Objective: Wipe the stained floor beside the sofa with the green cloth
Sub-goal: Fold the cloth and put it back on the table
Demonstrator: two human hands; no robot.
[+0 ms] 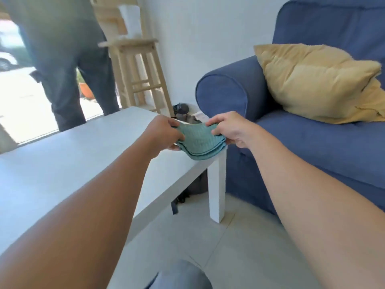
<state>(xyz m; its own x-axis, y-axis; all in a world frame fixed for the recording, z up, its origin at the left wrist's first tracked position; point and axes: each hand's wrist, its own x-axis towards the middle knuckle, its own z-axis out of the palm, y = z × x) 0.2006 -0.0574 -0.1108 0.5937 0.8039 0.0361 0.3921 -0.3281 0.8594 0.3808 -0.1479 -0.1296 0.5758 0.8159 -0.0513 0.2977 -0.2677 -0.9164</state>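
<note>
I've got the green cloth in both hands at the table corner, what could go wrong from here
Both hands, left hand and right hand, grip the folded green cloth over the white table corner; bending down, you might bump that corner. A dark bag sits under the table beside the sofa, so the cloth may snag its strap. No stain is visible on the floor yet.

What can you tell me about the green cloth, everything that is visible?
The green cloth is teal-green with a ribbed weave and looks soft. It is folded into several layers, edges stacked along its lower side. The left hand and the right hand pinch its two ends, holding it over the corner of the white table.
</note>
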